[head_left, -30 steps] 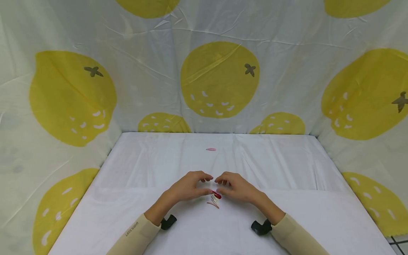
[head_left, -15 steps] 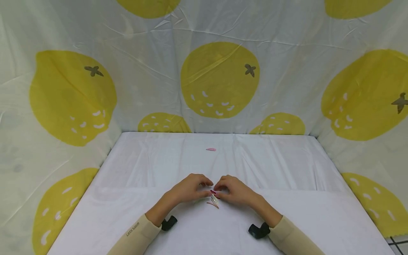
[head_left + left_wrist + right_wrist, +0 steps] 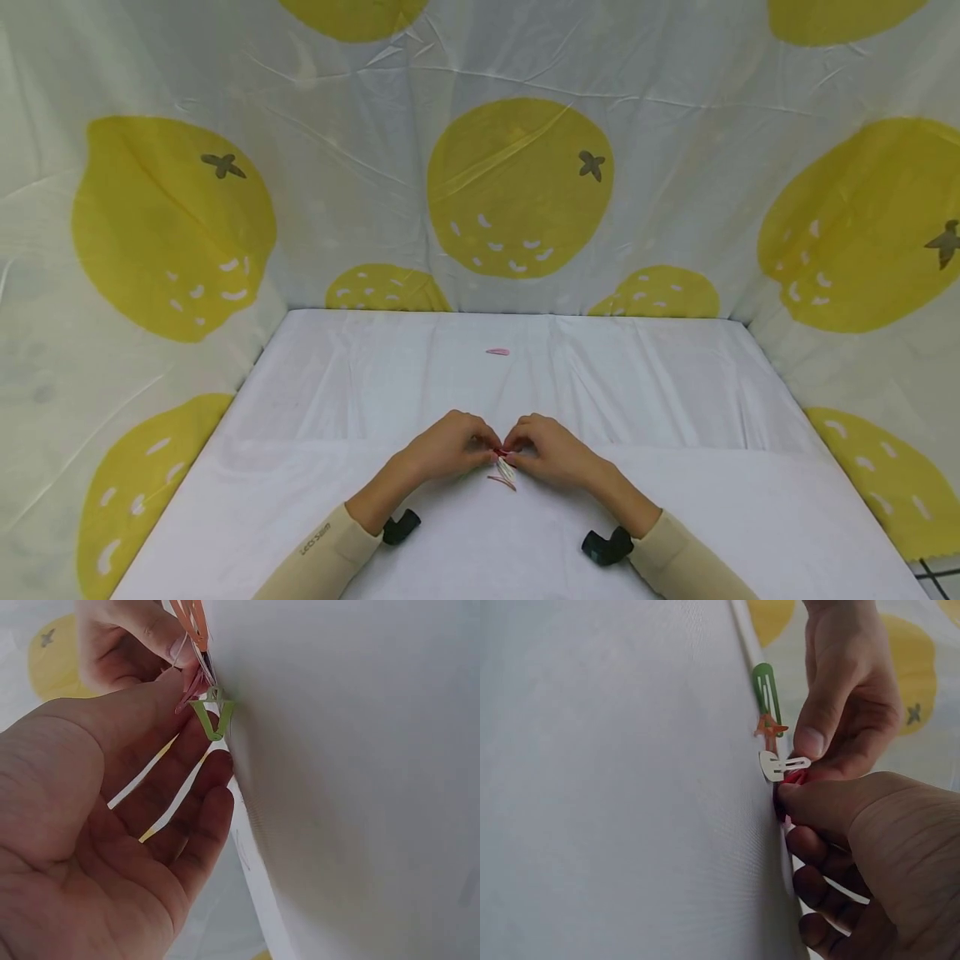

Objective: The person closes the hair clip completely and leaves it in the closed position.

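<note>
Leftmost, well to the left of the red clip point(image 3: 795, 778) and on our side of it, we see a beige sleeve point(image 3: 318, 554) with a small black device point(image 3: 401, 527) at its cuff. Next comes our left hand point(image 3: 453, 446), just left of the red clip and pinching it between thumb and fingertips; a second ago these fingers stood wider apart, and now that gap has narrowed. From the left wrist we also see a green clip point(image 3: 204, 720) close by the red clip, though we cannot tell whether they touch.

Straight beyond the red clip and well apart from it, a pink clip point(image 3: 498, 352) lies on the bench point(image 3: 675, 517), where it lay before. The red clip itself sits between our two hands; a second ago it was in plainer view, and now our fingers cover most of it. On our side of the red clip, an orange clip point(image 3: 770, 729) and, nearer to it, a white clip point(image 3: 771, 765) lie much as they did.

Just right of the red clip, our right hand point(image 3: 551, 450) grips it too, having moved in closer from its looser, more open pose. Farther right of the red clip come a second beige sleeve point(image 3: 693, 554) and a second black device point(image 3: 607, 547).
</note>
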Available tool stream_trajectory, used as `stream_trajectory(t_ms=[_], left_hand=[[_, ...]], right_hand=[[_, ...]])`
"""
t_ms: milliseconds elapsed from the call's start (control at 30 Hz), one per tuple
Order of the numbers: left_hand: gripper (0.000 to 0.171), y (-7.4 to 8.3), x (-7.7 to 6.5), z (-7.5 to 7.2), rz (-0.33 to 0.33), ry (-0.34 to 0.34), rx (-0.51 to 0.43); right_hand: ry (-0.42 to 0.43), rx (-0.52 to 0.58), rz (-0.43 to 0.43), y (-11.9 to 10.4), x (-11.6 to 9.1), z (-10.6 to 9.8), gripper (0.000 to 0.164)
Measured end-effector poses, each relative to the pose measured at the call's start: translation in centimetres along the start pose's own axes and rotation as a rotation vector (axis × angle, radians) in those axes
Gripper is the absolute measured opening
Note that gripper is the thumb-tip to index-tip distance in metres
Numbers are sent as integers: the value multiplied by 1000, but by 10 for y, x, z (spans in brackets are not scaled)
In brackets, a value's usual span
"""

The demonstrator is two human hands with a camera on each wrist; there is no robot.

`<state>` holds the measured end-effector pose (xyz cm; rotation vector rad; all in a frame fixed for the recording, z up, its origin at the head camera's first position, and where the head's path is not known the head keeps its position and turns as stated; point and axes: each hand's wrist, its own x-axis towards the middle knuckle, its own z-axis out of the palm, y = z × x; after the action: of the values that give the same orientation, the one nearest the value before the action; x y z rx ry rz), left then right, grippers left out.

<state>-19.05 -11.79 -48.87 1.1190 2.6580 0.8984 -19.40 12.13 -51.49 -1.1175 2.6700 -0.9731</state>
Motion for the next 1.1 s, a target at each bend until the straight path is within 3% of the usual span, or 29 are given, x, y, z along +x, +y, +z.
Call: stream_trajectory(t_ms=[433, 800, 1100], left_hand=[[7, 0, 0, 0, -33, -5, 1], [10, 2, 1, -4, -79, -36, -51], [12, 1, 1, -4, -55, -18, -46]], right_hand=[[-12, 88, 36, 1, 1, 0, 5], [-11, 232, 63, -1, 0, -4, 6], [29, 232, 67, -3, 2, -4, 7]])
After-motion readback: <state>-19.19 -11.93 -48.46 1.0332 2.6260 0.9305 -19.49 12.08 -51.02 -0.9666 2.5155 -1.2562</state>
